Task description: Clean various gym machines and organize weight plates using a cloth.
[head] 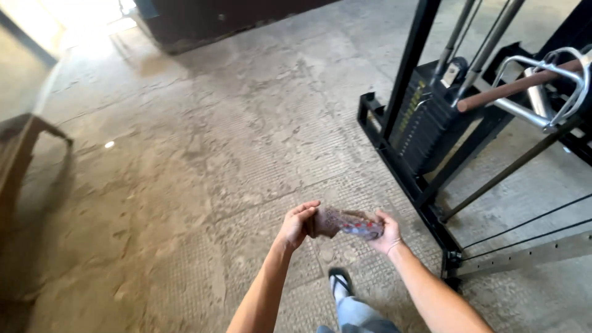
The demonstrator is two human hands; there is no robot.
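Observation:
A small crumpled piece of patterned cloth, reddish and grey, is stretched between both my hands at waist height over the concrete floor. My left hand grips its left end with curled fingers. My right hand pinches its right end. Below them my foot in a dark sandal and a blue trouser leg show.
A black cable weight machine with a weight stack, steel handles and cables stands at right, its base frame close to my right hand. A wooden bench sits at the left edge. A dark wall base lies far ahead.

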